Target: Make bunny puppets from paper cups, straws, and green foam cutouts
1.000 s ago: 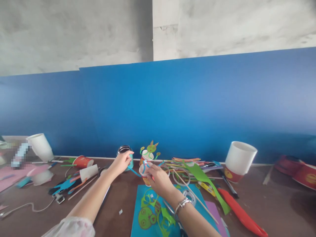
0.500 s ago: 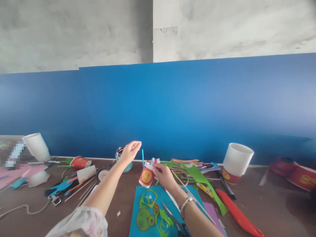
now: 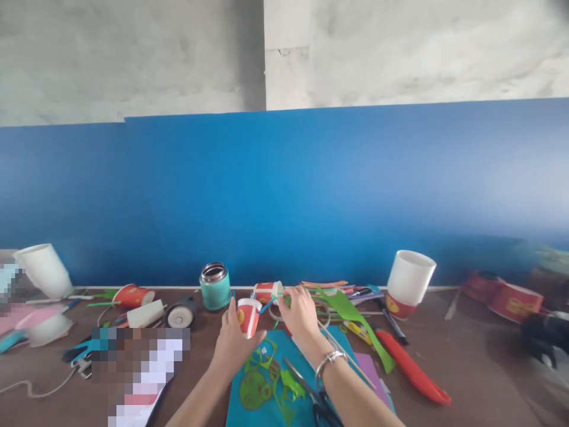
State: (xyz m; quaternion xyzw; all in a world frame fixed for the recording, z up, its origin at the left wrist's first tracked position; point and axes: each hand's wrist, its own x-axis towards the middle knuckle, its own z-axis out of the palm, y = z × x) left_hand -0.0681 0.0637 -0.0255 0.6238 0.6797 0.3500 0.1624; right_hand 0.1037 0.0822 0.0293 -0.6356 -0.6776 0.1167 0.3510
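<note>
My left hand (image 3: 233,341) curves around a small red and white paper cup (image 3: 251,314), with the thumb in front and the fingers at its left side. A thin blue strip (image 3: 267,305) slants up from the cup's rim towards my right hand (image 3: 300,311). That hand's fingers are bent and close together beside a small green piece (image 3: 277,295); what they pinch is too small to make out. Behind them a second red paper cup (image 3: 265,289) lies on its side. Below the hands is a blue sheet (image 3: 235,409) with green cut-outs (image 3: 253,388) and dark-handled scissors (image 3: 317,403).
An open teal jar (image 3: 216,290) stands behind my left hand. Right of the hands lie a green strip (image 3: 351,311), a yellow cutter (image 3: 357,332) and a long red object (image 3: 413,367). White cups (image 3: 411,276) stand further right. A tape roll (image 3: 179,317) is at left.
My left hand has come down from above the jar to the paper cup. My right hand has moved off the cup, slightly up and right. The view has shifted a little.
</note>
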